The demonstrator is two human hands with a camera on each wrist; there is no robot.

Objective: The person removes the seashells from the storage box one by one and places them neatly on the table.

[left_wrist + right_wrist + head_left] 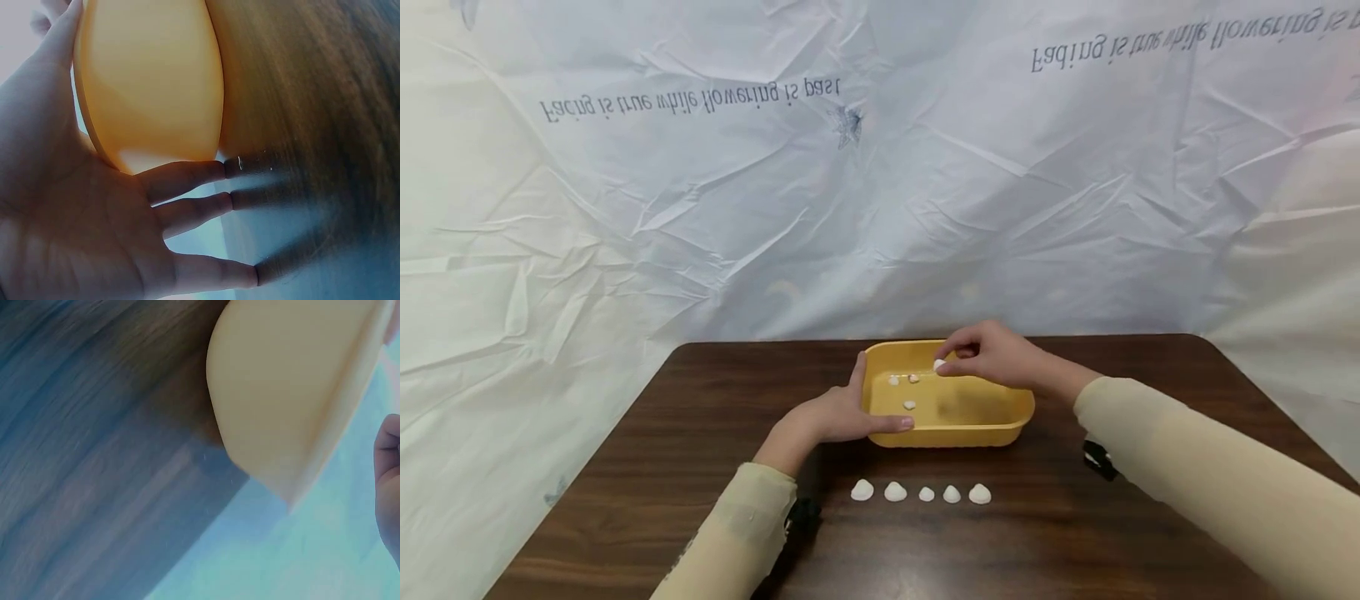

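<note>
A yellow basin [951, 435] stands on the dark wooden table. Its left end is braced by my left hand [842, 412], the thumb lying along the near rim. Spread, straight fingers [187, 178] of this hand touch the end wall and reach down to the table in the left wrist view. Above the basin, my right hand [996, 357] pinches a small white seashell [939, 365] between thumb and fingertips. Inside the basin lie three small shells, one a pale shell [909, 405]. Only part of the right hand shows at the right wrist view's edge.
In front of the basin, several white shells [896, 492] lie in a row on the table [1075, 550]. A wrinkled, printed white sheet [925, 208] hangs behind the table's far edge.
</note>
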